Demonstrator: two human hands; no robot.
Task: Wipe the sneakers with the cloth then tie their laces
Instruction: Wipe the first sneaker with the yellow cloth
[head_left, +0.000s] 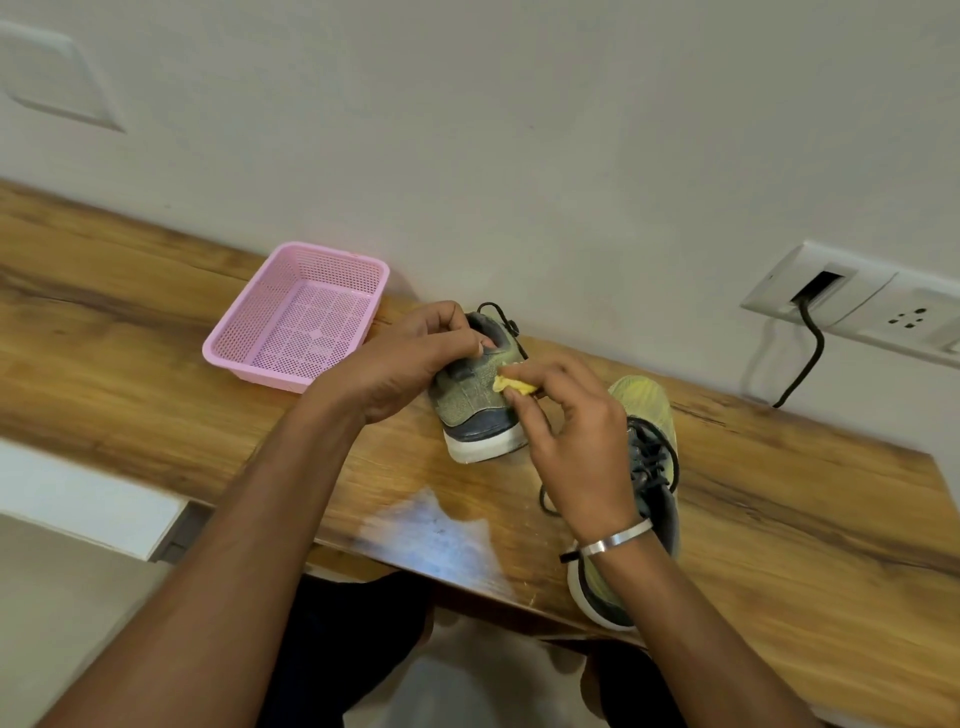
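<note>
On the far left of the long wood-grain table, a shallow pink perforated plastic basket sits against the white wall, holding nothing visible and well apart from the work, probably so it stays out of the way. Just right of it, the left hand grips the collar of the 1st grey-green knit sneaker with a white sole, fingers curled over the opening and thumb near the tongue; this looks like a bracing hold, meant to keep the shoe from sliding while it is rubbed. That sneaker stands upright with its heel toward the person and its black laces loose at the far end. Beside it, the right hand, a metal bangle on its wrist, pinches a small crumpled yellow cloth between thumb and fingertips and presses it against the sneaker's side panel, so wiping seems to be the step in hand. Partly hidden under that forearm, the 2nd sneaker with a yellow-green toe lies near the table's front edge, its dark laces untied, seemingly waiting its turn. Both pairs of laces remain to be tied. At the far right, a white wall socket plate carries a black cable hanging to the table.
</note>
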